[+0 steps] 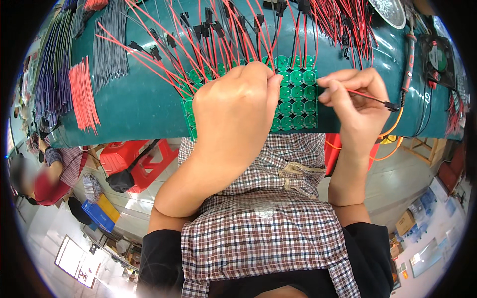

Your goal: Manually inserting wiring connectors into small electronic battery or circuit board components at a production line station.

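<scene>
A panel of small round green circuit boards lies near the table's front edge. Many red and black wires with black plugs rise from its far rows. My left hand is closed over the panel's middle, its fingertips turned away, so what they grip is hidden. Just off the panel's right edge, my right hand pinches a red and black wire lead. The black plug on that lead points out to the right, past my palm.
Bundles of red, grey and purple wires lie at the left of the green table. More plugged leads, a metal dish, a soldering iron and a small black fan are at the right.
</scene>
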